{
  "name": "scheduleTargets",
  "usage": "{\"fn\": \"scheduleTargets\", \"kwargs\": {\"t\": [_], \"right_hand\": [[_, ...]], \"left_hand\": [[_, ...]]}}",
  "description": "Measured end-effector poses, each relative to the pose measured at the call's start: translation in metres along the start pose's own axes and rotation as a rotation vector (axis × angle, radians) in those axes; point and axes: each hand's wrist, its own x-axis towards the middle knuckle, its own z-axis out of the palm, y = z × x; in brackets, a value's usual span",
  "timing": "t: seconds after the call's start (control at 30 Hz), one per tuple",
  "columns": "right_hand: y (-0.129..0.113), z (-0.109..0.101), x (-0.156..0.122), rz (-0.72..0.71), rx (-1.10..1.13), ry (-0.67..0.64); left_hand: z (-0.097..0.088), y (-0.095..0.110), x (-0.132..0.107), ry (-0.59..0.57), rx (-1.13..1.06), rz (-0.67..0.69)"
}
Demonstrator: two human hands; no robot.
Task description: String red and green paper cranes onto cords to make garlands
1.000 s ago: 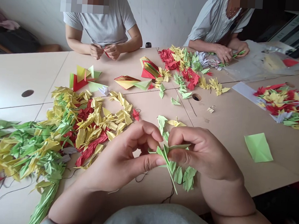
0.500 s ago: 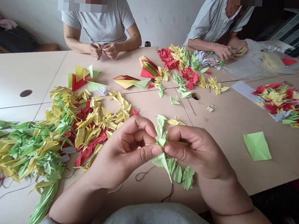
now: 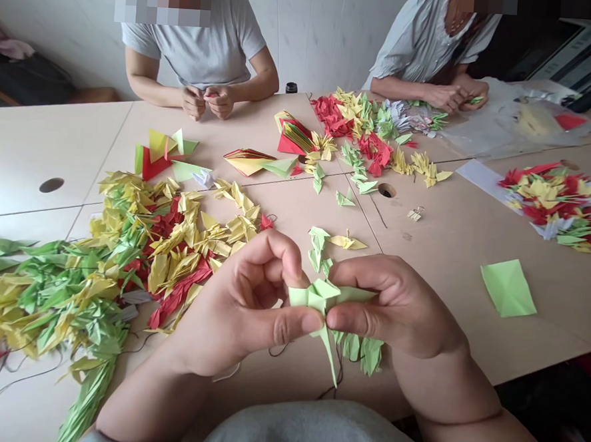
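Observation:
Both my hands meet just above the near edge of the table and pinch one light green folded paper crane [image 3: 323, 301]. My left hand [image 3: 250, 305] grips its left side between thumb and fingers. My right hand [image 3: 395, 307] is closed on its right side. The crane's long pointed tip hangs down between my hands. More green folded cranes [image 3: 362, 350] lie on a dark thread [image 3: 333, 383] right under my hands. A short row of green cranes [image 3: 318, 248] lies just beyond my fingers.
A big heap of yellow, green and red folded cranes [image 3: 123, 250] covers the left of the table. A green folded sheet [image 3: 508, 287] lies at right. Two other people fold paper at the far side, with coloured piles [image 3: 366, 128] and another pile [image 3: 561, 207] near them.
My hands have turned and spread the green crane, so its wings now lie flatter between my fingers. Both hands dropped slightly toward me.

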Motion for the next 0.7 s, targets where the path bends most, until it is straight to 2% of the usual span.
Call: {"fn": "scheduleTargets", "kwargs": {"t": [0.3,0.47,0.57,0.63,0.7], "right_hand": [[-0.005,-0.004,-0.003,0.081,0.128,-0.059],[-0.005,-0.005,-0.002,0.068,0.176,-0.041],[-0.004,-0.004,-0.001,0.054,0.248,0.005],[-0.002,-0.003,-0.001,0.028,0.277,0.056],[0.000,-0.003,-0.001,0.002,0.293,0.118]], "left_hand": [[-0.011,0.000,0.001,-0.010,-0.122,-0.017],[-0.012,-0.002,0.003,0.068,-0.074,0.074],[-0.014,-0.005,0.004,0.105,0.054,0.190],[-0.016,-0.007,0.004,0.041,0.205,0.186],[-0.017,-0.009,0.004,-0.057,0.376,0.123]]}}
